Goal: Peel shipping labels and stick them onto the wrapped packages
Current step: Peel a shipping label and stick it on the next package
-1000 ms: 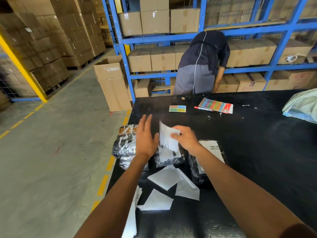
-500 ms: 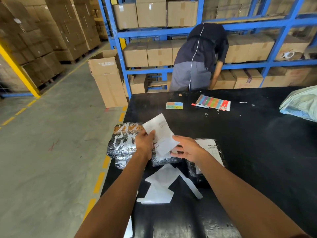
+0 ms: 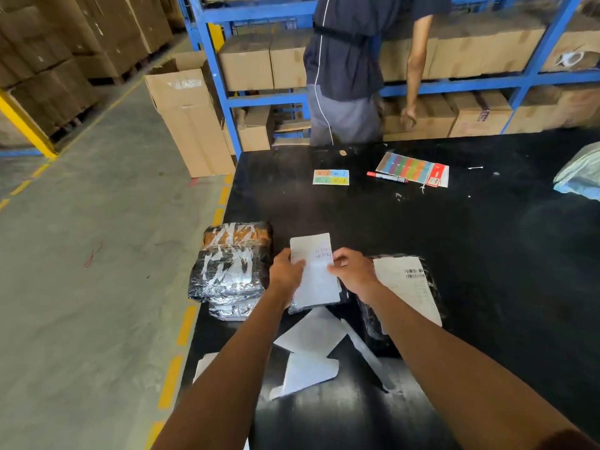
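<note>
A white shipping label (image 3: 316,271) lies flat over a small black wrapped package (image 3: 311,305) at the middle of the black table (image 3: 422,222). My left hand (image 3: 285,271) pinches the label's left edge and my right hand (image 3: 352,271) pinches its right edge. To the right sits another black wrapped package (image 3: 370,323) with a label (image 3: 409,287) stuck on top. At the table's left edge stands a stack of silvery black wrapped packages (image 3: 232,267); they bear no label.
White backing sheets (image 3: 311,352) lie on the table near me. Farther back are a small coloured sticker card (image 3: 331,177), a red marker (image 3: 388,177) and a coloured sheet pack (image 3: 412,167). A person (image 3: 347,66) stands at blue shelving behind the table. A pale bag (image 3: 581,173) lies far right.
The label hung upright from my right hand, then both hands took it and laid it flat down over the small package. The person behind straightened up.
</note>
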The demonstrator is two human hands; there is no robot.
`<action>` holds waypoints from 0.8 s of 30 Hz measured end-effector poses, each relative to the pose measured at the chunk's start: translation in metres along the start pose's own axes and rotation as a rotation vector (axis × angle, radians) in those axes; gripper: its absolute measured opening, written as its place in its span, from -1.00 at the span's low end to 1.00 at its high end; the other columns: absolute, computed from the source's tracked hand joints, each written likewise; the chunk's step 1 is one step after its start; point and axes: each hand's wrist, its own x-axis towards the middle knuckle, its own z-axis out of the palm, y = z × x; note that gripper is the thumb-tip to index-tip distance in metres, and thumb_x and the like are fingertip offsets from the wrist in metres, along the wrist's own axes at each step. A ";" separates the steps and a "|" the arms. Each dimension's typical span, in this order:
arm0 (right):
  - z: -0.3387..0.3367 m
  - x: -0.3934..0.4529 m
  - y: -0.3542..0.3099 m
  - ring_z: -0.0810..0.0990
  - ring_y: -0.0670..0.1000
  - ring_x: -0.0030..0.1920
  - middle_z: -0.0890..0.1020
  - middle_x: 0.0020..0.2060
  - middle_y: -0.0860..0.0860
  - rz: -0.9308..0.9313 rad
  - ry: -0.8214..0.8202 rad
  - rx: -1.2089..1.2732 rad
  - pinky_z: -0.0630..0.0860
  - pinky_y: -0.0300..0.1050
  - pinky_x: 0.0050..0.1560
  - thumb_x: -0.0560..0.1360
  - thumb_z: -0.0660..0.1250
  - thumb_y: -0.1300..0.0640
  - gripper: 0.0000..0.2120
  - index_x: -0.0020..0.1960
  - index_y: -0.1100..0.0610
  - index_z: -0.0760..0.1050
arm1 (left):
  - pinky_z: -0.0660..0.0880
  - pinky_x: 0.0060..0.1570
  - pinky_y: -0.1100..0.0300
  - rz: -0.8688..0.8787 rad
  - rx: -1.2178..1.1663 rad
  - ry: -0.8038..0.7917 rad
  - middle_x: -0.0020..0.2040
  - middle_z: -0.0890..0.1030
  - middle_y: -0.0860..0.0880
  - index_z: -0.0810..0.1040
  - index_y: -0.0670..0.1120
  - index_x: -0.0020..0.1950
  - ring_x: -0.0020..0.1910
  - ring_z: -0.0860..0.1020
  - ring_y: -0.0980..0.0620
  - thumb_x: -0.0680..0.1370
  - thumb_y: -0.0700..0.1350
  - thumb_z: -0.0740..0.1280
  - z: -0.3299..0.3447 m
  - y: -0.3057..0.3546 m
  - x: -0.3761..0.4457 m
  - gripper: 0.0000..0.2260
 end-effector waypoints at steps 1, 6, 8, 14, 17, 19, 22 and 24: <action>0.003 0.005 0.001 0.62 0.02 -0.05 0.66 -0.07 0.03 0.000 0.006 -0.045 0.41 -0.36 -0.27 0.46 0.41 0.21 -0.82 0.06 0.14 0.59 | 0.60 0.08 -0.09 -0.012 0.004 0.005 0.18 0.62 -0.12 0.49 -0.14 0.29 0.06 0.61 -0.15 0.57 -0.22 0.28 0.004 -0.002 0.004 -0.72; 0.020 0.026 0.000 0.63 0.08 0.01 0.70 -0.04 0.06 0.046 0.055 -0.160 0.44 -0.19 -0.09 0.47 0.35 0.24 -0.86 0.01 0.10 0.59 | 0.61 0.06 -0.06 -0.030 -0.059 0.027 0.16 0.62 -0.15 0.47 -0.15 0.30 0.06 0.61 -0.15 0.57 -0.27 0.25 0.010 -0.015 0.022 -0.71; 0.026 0.031 -0.001 0.62 0.10 0.01 0.68 -0.02 0.08 0.053 0.067 -0.205 0.42 -0.19 -0.12 0.51 0.30 0.26 -0.85 0.02 0.12 0.59 | 0.61 -0.02 0.02 -0.036 -0.075 0.022 0.16 0.61 -0.14 0.46 -0.16 0.30 0.05 0.61 -0.14 0.58 -0.29 0.24 0.011 -0.020 0.027 -0.71; 0.037 0.038 -0.003 0.61 0.14 0.05 0.65 0.04 0.12 0.103 0.123 -0.258 0.40 -0.16 -0.15 0.55 0.20 0.32 -0.82 0.04 0.19 0.55 | 0.51 -0.30 0.24 -0.019 -0.078 0.038 0.05 0.57 -0.04 0.44 -0.12 0.29 -0.10 0.56 -0.01 0.58 -0.34 0.23 0.015 -0.025 0.031 -0.70; 0.039 0.041 -0.004 0.61 0.17 0.06 0.64 0.05 0.15 0.136 0.133 -0.261 0.41 -0.13 -0.16 0.56 0.22 0.31 -0.85 0.06 0.22 0.53 | 0.54 -0.26 0.21 0.054 0.005 0.057 0.00 0.61 -0.02 0.47 -0.07 0.21 -0.12 0.58 -0.01 0.53 -0.36 0.25 0.017 -0.029 0.035 -0.68; 0.040 0.042 -0.004 0.61 0.17 0.05 0.63 0.06 0.15 0.151 0.140 -0.259 0.41 -0.12 -0.18 0.56 0.21 0.31 -0.86 0.06 0.23 0.51 | 0.57 -0.23 0.15 0.093 0.054 0.059 -0.04 0.62 -0.02 0.48 -0.04 0.14 -0.14 0.59 0.00 0.50 -0.38 0.25 0.017 -0.031 0.037 -0.68; 0.042 0.044 -0.004 0.60 0.18 0.08 0.63 0.07 0.16 0.158 0.139 -0.282 0.40 -0.13 -0.16 0.56 0.21 0.31 -0.86 0.07 0.22 0.51 | 0.57 -0.23 0.13 0.106 0.081 0.039 -0.04 0.63 -0.05 0.48 -0.05 0.13 -0.13 0.60 -0.02 0.49 -0.40 0.25 0.014 -0.032 0.042 -0.67; 0.042 0.045 -0.004 0.60 0.18 0.10 0.63 0.08 0.15 0.153 0.139 -0.308 0.43 -0.12 -0.12 0.56 0.21 0.31 -0.84 0.10 0.21 0.51 | 0.54 -0.24 0.16 0.110 0.068 0.021 -0.03 0.63 -0.09 0.49 -0.10 0.14 -0.12 0.59 -0.03 0.48 -0.42 0.24 0.013 -0.032 0.044 -0.67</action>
